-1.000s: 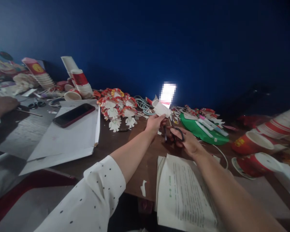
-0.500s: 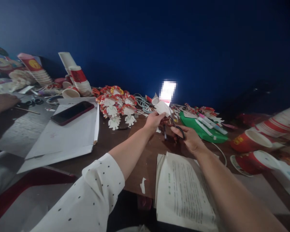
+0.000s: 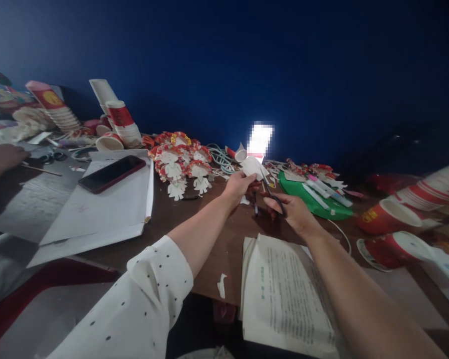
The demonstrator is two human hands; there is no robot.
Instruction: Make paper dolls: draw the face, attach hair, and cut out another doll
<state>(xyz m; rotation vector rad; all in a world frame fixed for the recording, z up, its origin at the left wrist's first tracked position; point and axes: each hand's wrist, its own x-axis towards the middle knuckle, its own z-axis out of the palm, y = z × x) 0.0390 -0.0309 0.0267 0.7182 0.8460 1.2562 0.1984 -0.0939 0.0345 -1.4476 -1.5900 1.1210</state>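
A small piece of white paper point(image 3: 251, 167) is pinched in my left hand point(image 3: 238, 186), held up above the middle of the table. Dark-handled scissors point(image 3: 279, 202) are in my right hand point(image 3: 292, 212), with their blades pointing up and left against the paper's right edge. Both hands are close together, and shadow hides some of the fingers. Beyond my left wrist, several paper doll cutouts point(image 3: 177, 188) with red and yellow heads lie in a cluster. A pen point(image 3: 256, 203) is just below the hands.
A phone point(image 3: 112, 174) rests on white sheets point(image 3: 97, 219) at left. An open book point(image 3: 284, 299) lies in front of me. Markers point(image 3: 329, 192) sit on a green pouch point(image 3: 336, 213). Paper cups point(image 3: 391, 213) stand at right and more cups point(image 3: 125, 122) at back left. Another person's hand point(image 3: 3, 160) is far left.
The scissors have turned slightly, their blades showing more clearly along the paper's edge. The paper has tilted a little in my left hand. Both arms stay nearly in place.
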